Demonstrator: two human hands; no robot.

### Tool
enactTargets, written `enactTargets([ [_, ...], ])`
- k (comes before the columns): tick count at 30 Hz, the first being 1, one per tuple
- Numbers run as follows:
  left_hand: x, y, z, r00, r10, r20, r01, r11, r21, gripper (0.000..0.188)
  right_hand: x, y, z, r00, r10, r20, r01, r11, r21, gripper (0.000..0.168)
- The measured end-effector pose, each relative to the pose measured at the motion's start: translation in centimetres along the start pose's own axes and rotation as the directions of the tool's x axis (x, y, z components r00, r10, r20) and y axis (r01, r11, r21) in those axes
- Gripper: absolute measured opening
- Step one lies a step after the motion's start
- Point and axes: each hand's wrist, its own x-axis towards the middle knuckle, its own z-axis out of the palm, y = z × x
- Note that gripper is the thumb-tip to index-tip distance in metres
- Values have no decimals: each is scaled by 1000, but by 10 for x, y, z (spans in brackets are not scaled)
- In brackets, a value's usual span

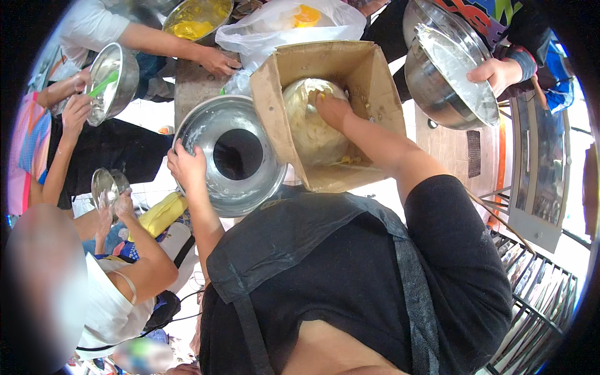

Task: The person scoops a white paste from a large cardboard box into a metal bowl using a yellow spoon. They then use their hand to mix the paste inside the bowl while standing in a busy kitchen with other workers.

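My left hand (188, 166) grips the left rim of a wide stainless steel bowl (197, 126), thumb on the inside. White smears mark the bowl's inner wall, and its round bottom looks dark. Right beside it stands an open cardboard box (323, 56) holding a pale, creamy, fat-like mass (309, 136). My right hand (333, 111) reaches down into the box. Its fingertips press into the upper part of that mass and are partly hidden, so I cannot tell whether they close on any of it.
A white plastic bag (281, 35) with an orange-lidded tub sits behind the box. Co-workers hold a steel bowl with a green spatula (104, 83), a smaller metal bowl (105, 187), and a white-coated bowl (450, 79). Another bowl with yellow contents (190, 29) stands at the back.
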Motion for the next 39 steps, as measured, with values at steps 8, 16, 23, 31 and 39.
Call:
enactTargets([
  [8,13,-5,-1,1000,11,24,-11,1000,5,52,18,-3,19,995,75,68,-79,995,64,33],
  [16,16,-17,-6,998,-20,57,20,1000,3,55,31,-15,32,998,32,-52,-26,994,110,17],
  [23,9,-32,2,995,-39,93,52,989,-142,61,55,7,57,874,-308,377,365,927,-88,15],
  [31,14,-46,17,999,-46,25,51,942,-332,56,31,13,3,868,-21,495,-458,-417,785,19],
  [39,13,-46,14,999,-27,22,33,914,-405,55,11,2,-10,913,147,380,-391,54,919,29],
])
